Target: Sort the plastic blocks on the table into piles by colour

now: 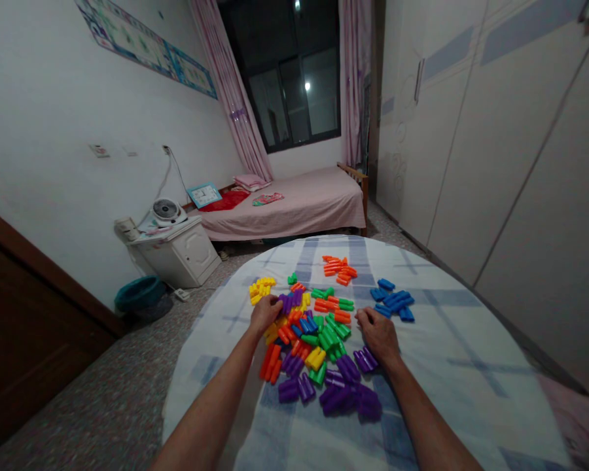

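A mixed heap of plastic building blocks (330,338), shaped like joined tubes, lies between my hands. My left hand (265,314) is at the heap's left edge, thumb and fingers closed on a purple block (289,301). To the right of the heap, my right hand (380,333) rests low with its fingers curled together; whatever they hold, if anything, is hidden. Yellow blocks (261,289) sit just beyond my left hand. Blue blocks (397,301) lie beyond my right hand, orange ones (338,268) at the far side, and purple ones (351,399) nearest me.
The blocks lie on a round table with a checked white and blue cloth (461,333). Behind it stands a bed (294,203). A white cabinet (181,252) with a fan (167,210) and a bin (140,294) are at left; a wardrobe (451,144) lines the right.
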Demonstrator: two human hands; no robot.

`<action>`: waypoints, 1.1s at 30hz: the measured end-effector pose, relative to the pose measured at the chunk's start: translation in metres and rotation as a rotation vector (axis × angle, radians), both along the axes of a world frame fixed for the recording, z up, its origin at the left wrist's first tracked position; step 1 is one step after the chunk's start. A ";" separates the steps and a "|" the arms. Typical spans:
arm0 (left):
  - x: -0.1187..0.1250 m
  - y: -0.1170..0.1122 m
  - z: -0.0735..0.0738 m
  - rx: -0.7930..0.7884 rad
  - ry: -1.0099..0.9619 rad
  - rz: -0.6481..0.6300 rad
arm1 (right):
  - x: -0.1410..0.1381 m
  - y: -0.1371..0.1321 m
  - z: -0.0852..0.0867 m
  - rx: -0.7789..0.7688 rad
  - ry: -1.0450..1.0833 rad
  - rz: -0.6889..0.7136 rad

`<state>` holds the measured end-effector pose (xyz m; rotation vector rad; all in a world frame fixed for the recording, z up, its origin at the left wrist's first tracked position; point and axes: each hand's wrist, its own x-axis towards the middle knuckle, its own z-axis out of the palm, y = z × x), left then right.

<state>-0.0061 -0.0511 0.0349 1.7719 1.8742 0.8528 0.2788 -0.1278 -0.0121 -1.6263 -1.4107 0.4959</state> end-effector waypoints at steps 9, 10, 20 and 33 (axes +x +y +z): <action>0.005 -0.002 0.023 0.055 -0.197 0.052 | 0.000 0.000 0.000 0.028 -0.011 -0.003; 0.006 -0.004 0.024 0.061 -0.225 0.035 | 0.000 0.000 0.000 0.029 -0.010 -0.004; 0.022 -0.016 0.025 0.011 -0.376 -0.112 | 0.001 0.001 -0.002 0.014 0.004 0.006; 0.057 -0.020 0.045 -0.014 -0.526 -0.300 | -0.001 -0.001 0.004 0.029 0.160 0.074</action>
